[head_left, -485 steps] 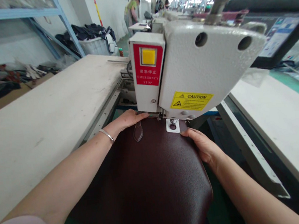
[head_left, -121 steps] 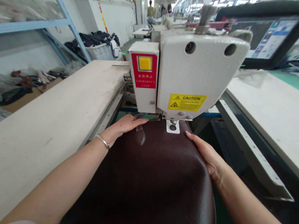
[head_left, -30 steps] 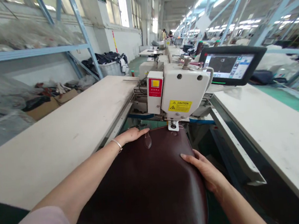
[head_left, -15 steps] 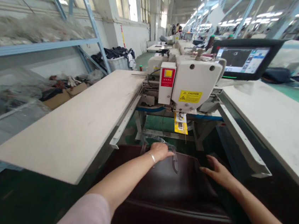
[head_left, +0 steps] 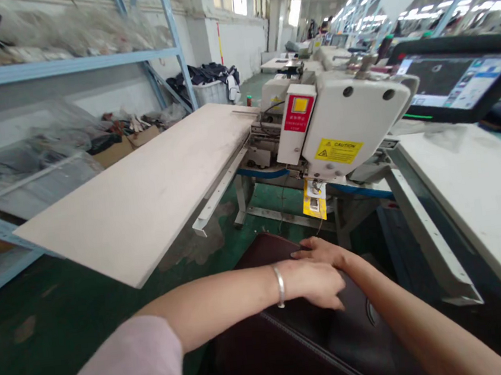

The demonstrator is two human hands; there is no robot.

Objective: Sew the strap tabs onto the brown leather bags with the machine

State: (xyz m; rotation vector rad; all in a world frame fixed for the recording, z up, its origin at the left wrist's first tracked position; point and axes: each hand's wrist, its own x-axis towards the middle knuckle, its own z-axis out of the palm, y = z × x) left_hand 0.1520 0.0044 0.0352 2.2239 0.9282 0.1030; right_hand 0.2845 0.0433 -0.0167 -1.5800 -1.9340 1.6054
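A dark brown leather bag [head_left: 293, 338] lies low in front of me, below the white sewing machine [head_left: 355, 117] and clear of its needle. My left hand [head_left: 317, 285], a silver bracelet on its wrist, rests on top of the bag with its fingers curled down onto the leather. My right hand [head_left: 322, 250] lies just behind it, crossed under the left, with its fingers stretched flat along the bag's upper edge. A yellow tag [head_left: 314, 200] hangs under the machine head.
A long white table [head_left: 151, 180] runs on the left and another white table [head_left: 478, 187] on the right, with a gap between them. A touch screen [head_left: 454, 79] stands right of the machine. Blue shelving [head_left: 41, 69] and a bin of dark cloth [head_left: 210, 84] are at the left back.
The bag has come out from under the machine head and down towards me. My hands have drawn together on its top, and my view has swung left and lower.
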